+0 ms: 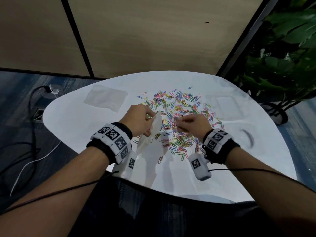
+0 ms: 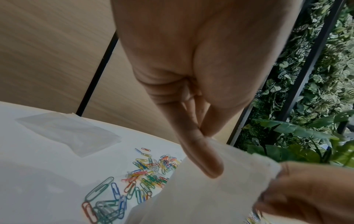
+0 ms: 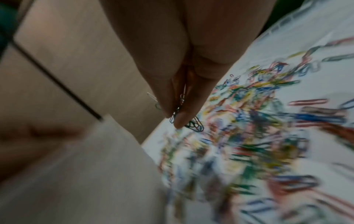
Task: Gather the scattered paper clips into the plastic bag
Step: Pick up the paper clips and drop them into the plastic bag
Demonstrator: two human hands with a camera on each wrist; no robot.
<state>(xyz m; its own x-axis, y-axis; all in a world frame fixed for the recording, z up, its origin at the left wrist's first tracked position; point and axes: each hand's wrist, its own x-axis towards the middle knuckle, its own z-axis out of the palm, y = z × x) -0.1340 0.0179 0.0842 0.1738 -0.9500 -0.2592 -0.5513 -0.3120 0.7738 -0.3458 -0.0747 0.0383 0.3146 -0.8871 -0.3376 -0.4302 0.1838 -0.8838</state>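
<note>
Many coloured paper clips (image 1: 179,120) lie scattered over the middle of the white table (image 1: 77,120). My left hand (image 1: 142,120) pinches the top edge of a clear plastic bag (image 1: 152,132) and holds it upright above the table; several clips sit inside it (image 2: 103,204). In the left wrist view the thumb and fingers (image 2: 203,156) pinch the bag's rim (image 2: 220,181). My right hand (image 1: 191,124) hovers just right of the bag over the pile. It pinches a few clips (image 3: 180,106) between thumb and fingers, close to the bag (image 3: 86,174).
A second flat plastic bag (image 1: 106,98) lies at the table's back left. A clear lidded box (image 1: 224,105) and a transparent round object (image 1: 248,135) sit on the right. Leafy plants (image 1: 282,57) stand beyond the right edge. Cables (image 1: 30,117) run across the floor at left.
</note>
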